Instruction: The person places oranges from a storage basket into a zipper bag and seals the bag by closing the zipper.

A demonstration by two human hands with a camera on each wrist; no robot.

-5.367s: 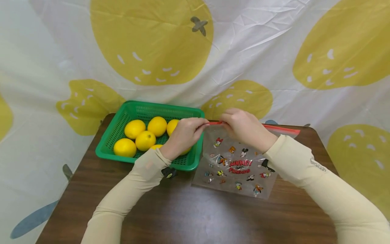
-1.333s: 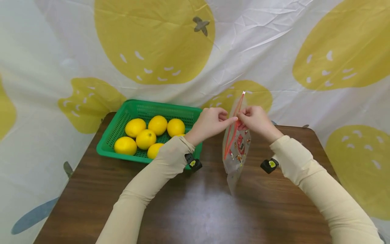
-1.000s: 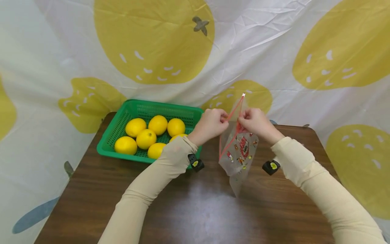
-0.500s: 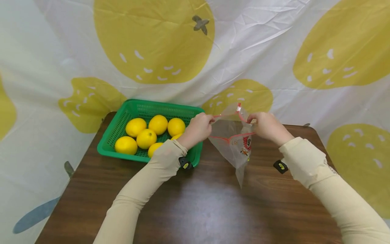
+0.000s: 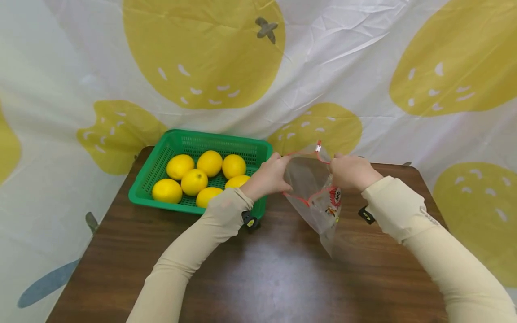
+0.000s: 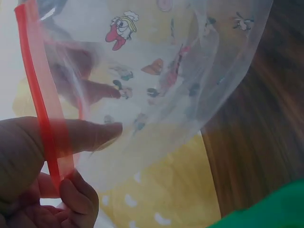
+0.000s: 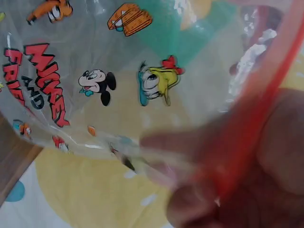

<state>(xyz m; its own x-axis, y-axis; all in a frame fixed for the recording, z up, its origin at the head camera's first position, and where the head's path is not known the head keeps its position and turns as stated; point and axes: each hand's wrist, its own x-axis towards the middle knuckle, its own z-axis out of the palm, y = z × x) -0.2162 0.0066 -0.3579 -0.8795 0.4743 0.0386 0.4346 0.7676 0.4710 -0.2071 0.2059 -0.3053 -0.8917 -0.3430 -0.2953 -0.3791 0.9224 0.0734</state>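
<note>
A clear zip bag [image 5: 311, 193] with cartoon prints and a red zip edge hangs between my two hands, its mouth spread wide. My left hand [image 5: 269, 177] holds the left side of the mouth; in the left wrist view its thumb [image 6: 90, 135] lies along the plastic past the red strip [image 6: 40, 104], with the other fingers curled below. On the opposite side my right hand [image 5: 352, 172] grips the rim, and the right wrist view shows its blurred fingers [image 7: 190, 199] at the red strip. A white slider [image 5: 318, 148] sits at the far corner of the zip.
Left of the bag, a green plastic basket [image 5: 135, 190] holds several lemons [image 5: 194, 182]. Both stand over a dark wooden table [image 5: 258, 278]. Behind it hangs a white cloth [image 5: 323, 54] printed with big yellow fruit. My left forearm passes in front of the basket's near right corner.
Earlier the bag lay flat with its zip pinched near the basket. It was then lifted and turned edge-on, and my hands have since moved apart, pulling the mouth wide.
</note>
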